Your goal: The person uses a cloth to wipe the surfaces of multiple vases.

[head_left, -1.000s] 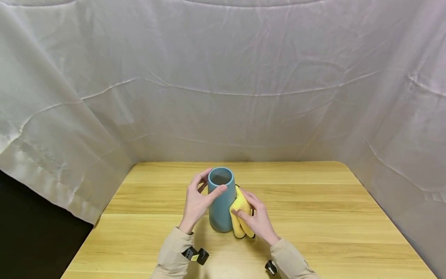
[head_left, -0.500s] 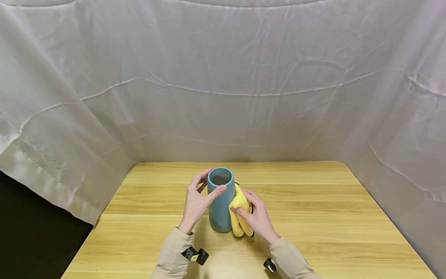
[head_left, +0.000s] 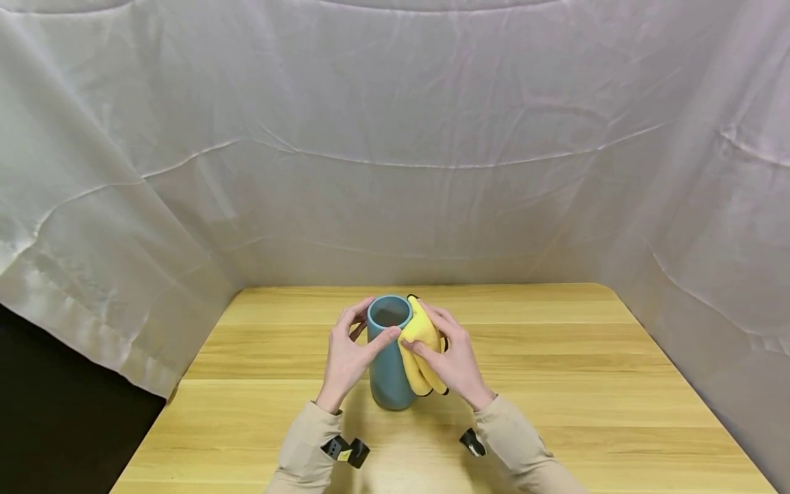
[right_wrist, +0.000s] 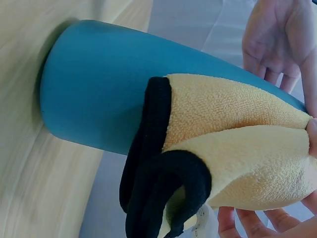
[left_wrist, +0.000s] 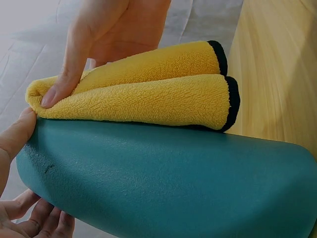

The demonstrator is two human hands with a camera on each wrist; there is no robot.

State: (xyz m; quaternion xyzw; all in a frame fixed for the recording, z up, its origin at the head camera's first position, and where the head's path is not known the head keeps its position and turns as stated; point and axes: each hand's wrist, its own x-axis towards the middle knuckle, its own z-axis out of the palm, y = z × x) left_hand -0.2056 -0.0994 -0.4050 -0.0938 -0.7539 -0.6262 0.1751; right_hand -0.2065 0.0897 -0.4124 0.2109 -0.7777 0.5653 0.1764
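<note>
A blue-green vase (head_left: 390, 374) stands upright on the wooden table, its round mouth facing up. My left hand (head_left: 350, 350) grips it near the rim, thumb at the front and fingers round the far left side. Against the vase's right side lies a folded yellow cloth (head_left: 420, 343) with black edging. My right hand (head_left: 455, 355) pinches this cloth, with the thumb pressed into its fold in the left wrist view. Seen from the right wrist, the cloth (right_wrist: 237, 144) covers part of the upper vase (right_wrist: 114, 84).
The wooden table (head_left: 586, 384) extends on both sides of the vase. Pale grey curtains (head_left: 432, 137) hang behind it and along the sides. A dark area (head_left: 62, 398) shows at the lower left.
My right hand has moved up along the vase's right side with the cloth, which now reaches the rim. The left hand and the vase have stayed nearly in place.
</note>
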